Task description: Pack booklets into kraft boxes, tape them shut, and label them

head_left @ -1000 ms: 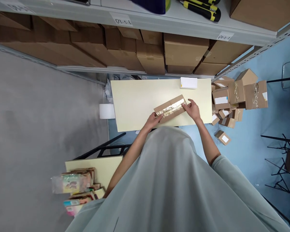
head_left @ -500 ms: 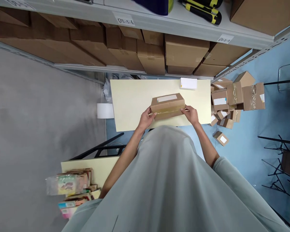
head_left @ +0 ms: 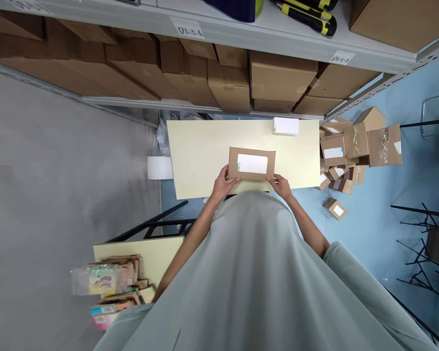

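Note:
A small brown cardboard box (head_left: 234, 158) with a white label facing up is held over the near edge of a pale yellow table (head_left: 201, 151). My left hand (head_left: 223, 184) grips its left end, fingers closed on the lower corner. My right hand (head_left: 280, 185) grips its right end the same way. A white pad of labels (head_left: 286, 126) lies at the table's far right corner.
A heap of taped cardboard boxes (head_left: 354, 148) lies on the blue floor right of the table. Shelves with large cartons (head_left: 278, 80) stand behind it. A white roll (head_left: 160, 167) sits left of the table. A second table with packets (head_left: 109, 285) is at lower left.
The box has been turned over in both hands, from its taped side through its edge to its labelled face up, and drawn closer to me.

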A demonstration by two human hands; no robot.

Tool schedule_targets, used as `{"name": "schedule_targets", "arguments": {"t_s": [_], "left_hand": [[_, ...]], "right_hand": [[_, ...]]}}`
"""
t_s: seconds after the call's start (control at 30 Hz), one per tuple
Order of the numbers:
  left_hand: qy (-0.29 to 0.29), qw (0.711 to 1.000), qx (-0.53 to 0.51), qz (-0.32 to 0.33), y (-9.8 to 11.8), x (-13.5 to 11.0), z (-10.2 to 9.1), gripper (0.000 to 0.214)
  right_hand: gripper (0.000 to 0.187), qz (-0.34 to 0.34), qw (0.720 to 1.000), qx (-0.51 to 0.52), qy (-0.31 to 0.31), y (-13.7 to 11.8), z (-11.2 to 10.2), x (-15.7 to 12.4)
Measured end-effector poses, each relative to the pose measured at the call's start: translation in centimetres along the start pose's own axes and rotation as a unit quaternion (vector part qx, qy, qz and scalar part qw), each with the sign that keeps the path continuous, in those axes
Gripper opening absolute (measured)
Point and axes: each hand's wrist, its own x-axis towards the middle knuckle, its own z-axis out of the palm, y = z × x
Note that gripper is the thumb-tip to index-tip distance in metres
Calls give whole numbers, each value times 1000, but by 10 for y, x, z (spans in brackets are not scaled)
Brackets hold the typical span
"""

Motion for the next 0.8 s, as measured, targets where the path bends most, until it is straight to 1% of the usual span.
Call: {"name": "schedule_targets", "arguments": {"t_s": [0.1, 0.17, 0.23, 0.3, 0.37, 0.43, 0.5, 0.57, 0.63, 0.67, 0.73, 0.77, 0.8], "left_hand": [[11, 1000, -5, -11, 0, 0, 3, 88], [12, 1000, 1, -2, 5, -2, 3, 86], [15, 1000, 11, 21, 12, -6, 2, 80], [21, 999, 15, 43, 20, -11, 1, 70], [30, 998, 9, 56, 28, -12, 2, 62], [42, 998, 5, 47, 33, -8, 5, 65], [47, 999, 2, 13, 37, -1, 10, 76], [37, 999, -5, -18, 40, 7, 16, 88], [20, 1000, -12, -17, 45, 12, 23, 94], [9, 1000, -11, -7, 48, 13, 28, 94], [-22, 1000, -1, 13, 55, 12, 38, 86], [-42, 999, 3, 21, 59, 10, 45, 80], [-62, 998, 7, 28, 63, 8, 52, 75]], "right_hand": [[56, 9, 1000, 16, 2, 2, 0, 3], [58, 21, 999, 35, -3, 5, -4, 7], [65, 41, 996, 78, -15, 10, -11, 9], [71, 58, 988, 140, -28, 16, -20, 10], [72, 73, 978, 193, -40, 22, -29, 9], [68, 88, 971, 221, -36, 27, -35, 8], [64, 101, 968, 230, -22, 29, -39, 9], [62, 107, 969, 221, 5, 29, -41, 10], [63, 106, 976, 180, 63, 26, -43, 9], [65, 96, 978, 154, 104, 23, -45, 7], [69, 54, 977, 113, 174, 14, -50, 1], [70, 25, 976, 108, 190, 8, -53, -4], [70, -7, 975, 111, 193, 2, -55, -9]]}}
